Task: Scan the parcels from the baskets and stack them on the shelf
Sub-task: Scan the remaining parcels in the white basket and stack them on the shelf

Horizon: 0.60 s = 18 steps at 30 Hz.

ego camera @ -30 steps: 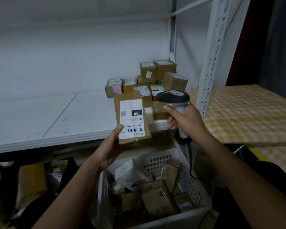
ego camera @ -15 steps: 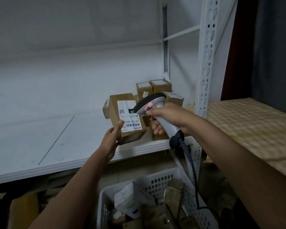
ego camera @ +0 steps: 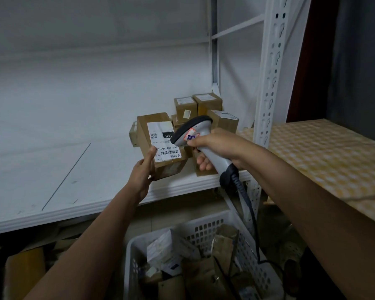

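Observation:
My left hand (ego camera: 143, 172) grips a brown cardboard parcel (ego camera: 158, 146) by its lower left corner, with the white barcode label facing me, just above the front edge of the white shelf (ego camera: 52, 165). A grey handheld scanner (ego camera: 195, 132) is held in my right hand (ego camera: 217, 146), its head pointing left at the label and nearly touching it. Behind them, several small brown parcels (ego camera: 198, 106) are stacked in the shelf's back right corner. Below, a white perforated basket (ego camera: 208, 228) holds several more parcels.
A white slotted shelf upright (ego camera: 268, 83) stands right of the stack. A surface covered in yellow checked cloth (ego camera: 325, 156) lies to the right. The scanner's black cable (ego camera: 247, 211) hangs down into the basket area. Dark bags and yellowish packages (ego camera: 24, 269) sit at lower left.
Both hands rose from over the basket to shelf height. The scanner swung from upright to pointing left at the label and closed in on it.

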### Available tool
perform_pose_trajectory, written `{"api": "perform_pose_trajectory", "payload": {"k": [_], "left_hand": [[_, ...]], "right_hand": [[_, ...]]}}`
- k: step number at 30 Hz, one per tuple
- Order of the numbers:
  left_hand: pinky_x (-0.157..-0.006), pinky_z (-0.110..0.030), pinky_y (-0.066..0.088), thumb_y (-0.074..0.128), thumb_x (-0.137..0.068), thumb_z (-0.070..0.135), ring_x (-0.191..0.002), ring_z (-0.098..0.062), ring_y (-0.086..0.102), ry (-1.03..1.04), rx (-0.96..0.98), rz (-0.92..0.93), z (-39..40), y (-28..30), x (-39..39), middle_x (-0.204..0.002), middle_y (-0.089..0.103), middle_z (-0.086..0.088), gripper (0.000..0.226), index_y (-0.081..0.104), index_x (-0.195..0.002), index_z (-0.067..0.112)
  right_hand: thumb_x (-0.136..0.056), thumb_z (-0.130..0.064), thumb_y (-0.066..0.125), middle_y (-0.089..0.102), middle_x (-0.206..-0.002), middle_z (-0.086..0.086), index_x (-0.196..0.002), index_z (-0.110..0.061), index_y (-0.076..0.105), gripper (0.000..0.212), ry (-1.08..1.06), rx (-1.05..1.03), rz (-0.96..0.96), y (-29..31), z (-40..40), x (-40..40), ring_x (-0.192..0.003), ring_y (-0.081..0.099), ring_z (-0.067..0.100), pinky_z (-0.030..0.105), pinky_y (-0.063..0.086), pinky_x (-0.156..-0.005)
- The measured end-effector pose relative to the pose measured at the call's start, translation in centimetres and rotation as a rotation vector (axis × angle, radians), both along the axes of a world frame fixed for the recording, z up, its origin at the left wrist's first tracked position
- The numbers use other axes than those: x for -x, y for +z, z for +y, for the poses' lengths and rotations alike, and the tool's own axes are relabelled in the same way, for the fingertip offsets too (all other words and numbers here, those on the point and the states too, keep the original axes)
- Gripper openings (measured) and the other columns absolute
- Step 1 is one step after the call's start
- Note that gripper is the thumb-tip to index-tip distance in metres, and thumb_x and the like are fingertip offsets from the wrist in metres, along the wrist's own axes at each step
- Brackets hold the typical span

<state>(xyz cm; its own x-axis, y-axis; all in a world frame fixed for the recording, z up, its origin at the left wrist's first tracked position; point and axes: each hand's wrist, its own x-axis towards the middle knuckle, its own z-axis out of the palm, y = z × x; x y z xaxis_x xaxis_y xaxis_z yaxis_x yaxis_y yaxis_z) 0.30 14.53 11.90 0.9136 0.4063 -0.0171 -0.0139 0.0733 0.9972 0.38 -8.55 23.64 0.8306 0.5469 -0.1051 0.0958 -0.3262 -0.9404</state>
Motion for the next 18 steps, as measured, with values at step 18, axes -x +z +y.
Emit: {"api": "perform_pose_trajectory", "payload": {"k": [18], "left_hand": [[-0.107, -0.047, 0.046, 0.050, -0.096, 0.058, -0.115, -0.024, 0.061, 0.002, -0.010, -0.005, 0.44, -0.10, -0.22, -0.121, 0.069, -0.002, 0.052, 0.062, -0.129, 0.021]], "right_hand": [[-0.096, -0.028, 0.061, 0.065, -0.061, 0.010, -0.100, 0.003, 0.057, 0.032, -0.004, -0.044, -0.011, 0.20, 0.07, -0.47, -0.046, 0.063, 0.014, 0.021, 0.051, -0.045]]}}
